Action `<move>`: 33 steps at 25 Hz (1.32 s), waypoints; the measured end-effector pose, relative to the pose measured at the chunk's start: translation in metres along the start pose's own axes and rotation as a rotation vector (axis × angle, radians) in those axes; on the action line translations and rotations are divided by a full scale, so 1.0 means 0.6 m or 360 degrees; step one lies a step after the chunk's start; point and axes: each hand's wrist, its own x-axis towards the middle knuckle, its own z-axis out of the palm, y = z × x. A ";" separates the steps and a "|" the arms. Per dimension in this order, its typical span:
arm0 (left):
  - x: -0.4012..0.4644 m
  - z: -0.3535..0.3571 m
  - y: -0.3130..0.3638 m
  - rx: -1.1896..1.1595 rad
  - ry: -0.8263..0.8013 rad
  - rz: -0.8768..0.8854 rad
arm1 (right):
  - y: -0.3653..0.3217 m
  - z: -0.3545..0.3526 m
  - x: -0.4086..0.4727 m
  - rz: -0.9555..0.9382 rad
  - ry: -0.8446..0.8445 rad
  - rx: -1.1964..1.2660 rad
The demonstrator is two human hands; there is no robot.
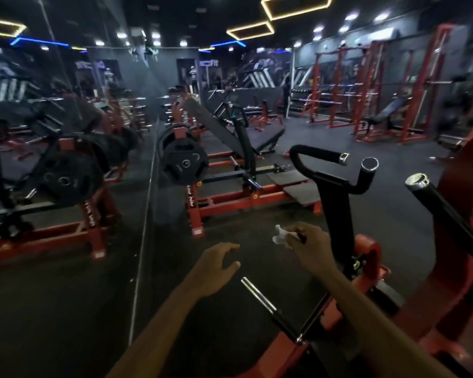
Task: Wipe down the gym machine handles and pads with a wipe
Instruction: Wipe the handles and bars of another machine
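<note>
Wipe [281,236] is crumpled white, pinched in the right hand [310,246], low centre over the dark floor. Black machine handle [316,155] lies up and ahead of it — its grip's long axis runs roughly left-right, tilting down to the chrome end. Right hand is nearer; left hand [216,267] hangs loosely curled, holding nothing, beside the chrome bar [257,294].

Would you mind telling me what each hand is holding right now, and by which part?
The right hand pinches a crumpled white wipe by its near end, the rest sticking out leftward. The left hand holds nothing.
</note>
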 end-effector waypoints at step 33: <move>0.864 0.318 0.058 -0.0302 -0.0592 0.1805 | 0.294 0.011 0.461 0.0944 0.1048 -0.1877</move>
